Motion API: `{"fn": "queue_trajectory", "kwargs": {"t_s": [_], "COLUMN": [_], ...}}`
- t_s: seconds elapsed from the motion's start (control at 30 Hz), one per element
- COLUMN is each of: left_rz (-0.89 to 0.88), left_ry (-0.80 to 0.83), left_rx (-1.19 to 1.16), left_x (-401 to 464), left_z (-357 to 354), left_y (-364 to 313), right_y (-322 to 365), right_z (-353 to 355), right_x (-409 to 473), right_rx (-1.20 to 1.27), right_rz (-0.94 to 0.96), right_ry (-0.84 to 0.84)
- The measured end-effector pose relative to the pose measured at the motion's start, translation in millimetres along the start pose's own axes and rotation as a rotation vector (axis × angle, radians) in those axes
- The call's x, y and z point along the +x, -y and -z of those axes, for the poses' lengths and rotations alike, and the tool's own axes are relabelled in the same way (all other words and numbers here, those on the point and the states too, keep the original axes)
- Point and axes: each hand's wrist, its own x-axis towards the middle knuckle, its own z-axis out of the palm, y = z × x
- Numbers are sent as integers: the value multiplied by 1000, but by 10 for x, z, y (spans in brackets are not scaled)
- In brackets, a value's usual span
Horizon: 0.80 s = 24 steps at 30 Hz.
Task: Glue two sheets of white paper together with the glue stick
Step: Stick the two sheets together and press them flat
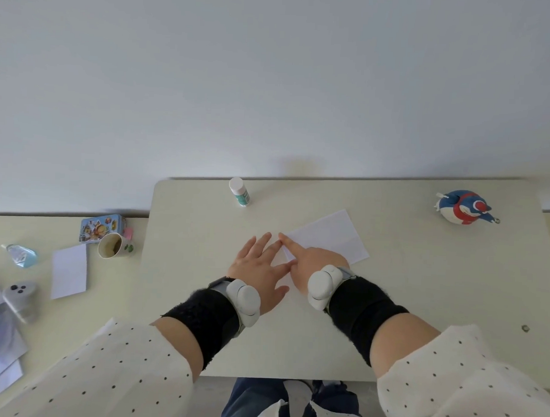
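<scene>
White paper (329, 236) lies in the middle of the pale table (405, 275), slanting up to the right; whether it is one sheet or two stacked I cannot tell. My left hand (259, 265) lies flat with fingers spread on its lower left part. My right hand (312, 261) rests on the paper beside it, index finger stretched out and pressing near the left corner. The glue stick (239, 191), white-capped with a green label, stands upright near the table's far edge, apart from both hands.
A blue, red and white bird toy (465, 208) sits at the far right. On the lower table at left are a spare white sheet (69, 271), a paper cup (112, 245), a picture tin (101, 228), a small clear bottle (21, 255), a grey device (19, 297) and loose papers (0, 354).
</scene>
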Motion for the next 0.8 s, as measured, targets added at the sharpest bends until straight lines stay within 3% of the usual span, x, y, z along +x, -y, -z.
{"fn": "queue_trajectory", "kwargs": {"t_s": [0.27,0.43,0.8], "left_rz": [1,-16,31], "left_ry": [12,19,46], "left_rx": [20,49,21], "left_x": [15,22,31], "left_z": [2,36,33], "left_y": [-23,-25,-64], "right_y": [-103,-199,-810], "right_z": [92,97,381], "right_x": [32,38,-109], "right_rx": [11,-47,178], "right_rz": [13,47,-179], "right_ry": [73,9,-89]}}
